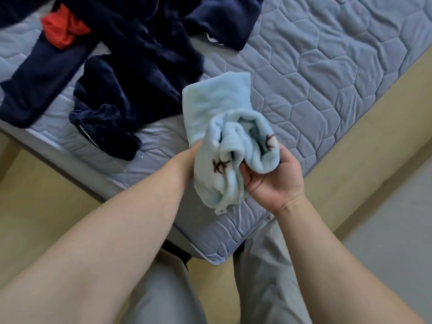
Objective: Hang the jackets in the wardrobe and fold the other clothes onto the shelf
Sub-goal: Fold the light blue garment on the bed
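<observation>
Mostly hidden left hand [189, 155], bunched blue garment [210, 106]

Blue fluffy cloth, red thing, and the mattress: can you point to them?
Blue fluffy cloth [217, 99], head view, its flat upper part.
Red garment [63, 29], head view, middle of the bunch.
Mattress [339, 66], head view, bare quilted top.

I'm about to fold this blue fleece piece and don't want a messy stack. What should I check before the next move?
1. Right hand grip on blue fleece garment: ok, fingers curl round a fold.
2. Left hand grip: cannot tell, fingers hidden behind the cloth.
3. Garment smoothed out: not ok, bunched.
4. Bare mattress to lay it on: ok.
5. Apart from navy clothes: ok.
</observation>
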